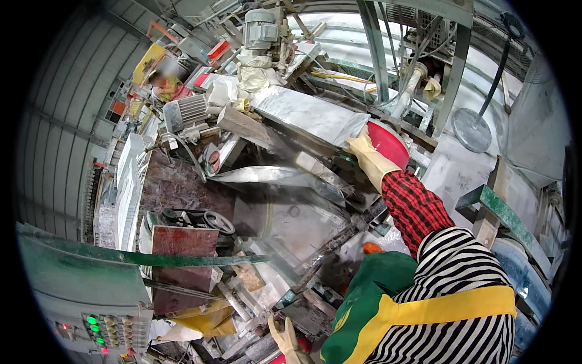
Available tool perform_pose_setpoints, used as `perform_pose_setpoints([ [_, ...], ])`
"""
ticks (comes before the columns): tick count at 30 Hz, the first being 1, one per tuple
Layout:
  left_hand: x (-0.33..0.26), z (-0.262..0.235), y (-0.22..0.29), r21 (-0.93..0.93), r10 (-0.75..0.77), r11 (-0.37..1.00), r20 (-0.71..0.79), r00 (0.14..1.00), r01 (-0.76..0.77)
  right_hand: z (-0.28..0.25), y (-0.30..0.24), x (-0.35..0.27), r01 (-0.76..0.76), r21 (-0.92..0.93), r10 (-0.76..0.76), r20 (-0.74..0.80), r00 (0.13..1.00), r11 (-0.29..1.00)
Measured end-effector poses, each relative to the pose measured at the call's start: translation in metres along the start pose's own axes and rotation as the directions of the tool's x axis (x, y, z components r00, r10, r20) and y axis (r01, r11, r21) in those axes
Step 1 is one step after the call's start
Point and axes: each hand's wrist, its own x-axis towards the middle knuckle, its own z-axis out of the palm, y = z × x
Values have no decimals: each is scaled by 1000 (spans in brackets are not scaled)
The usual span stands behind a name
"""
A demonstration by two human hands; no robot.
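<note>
Both my hands wear cream rubber gloves. My right hand (368,158), in a red-and-black checked sleeve, reaches out to the near end of a long pale grey-white slab (309,112). Its fingers close over the slab's corner, with some of them hidden. Right beside that hand sits a red basin (389,144), partly covered by the glove. Low in the view, my left hand (287,341) has its fingers apart and nothing in them. It is nearest to dusty machine parts and a bit of red at the lower edge.
A control panel (103,332) with lit buttons stands at lower left, under a green bar (194,259). A handwheel (219,222) and a grey motor (260,29) belong to the machinery. Another person (170,87) is far left. A green metal frame (509,213) juts in at right.
</note>
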Motion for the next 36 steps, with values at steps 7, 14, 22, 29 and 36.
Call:
perform_pose_setpoints([
  [7, 17, -28, -21, 49, 203, 978, -54, 978, -201, -33, 32, 16, 223, 264, -228, -13, 974, 938],
  [14, 16, -75, -6, 386, 218, 914, -210, 953, -124, -40, 19, -15, -36, 666, -246, 325, 913, 745],
  [22, -13, -154, -69, 806, 487, 577, -468, 737, 131, -70, 128, -133, 105, 78, -119, 865, 488, 991],
  [29, -32, -142, -42, 680, 227, 595, -653, 722, 428, -156, 268, -56, 243, -558, 332, 732, 595, 794],
  [36, -52, -118, -21, 724, 385, 551, -661, 644, 415, -134, 254, -69, 18, -673, 572, 642, 511, 739],
])
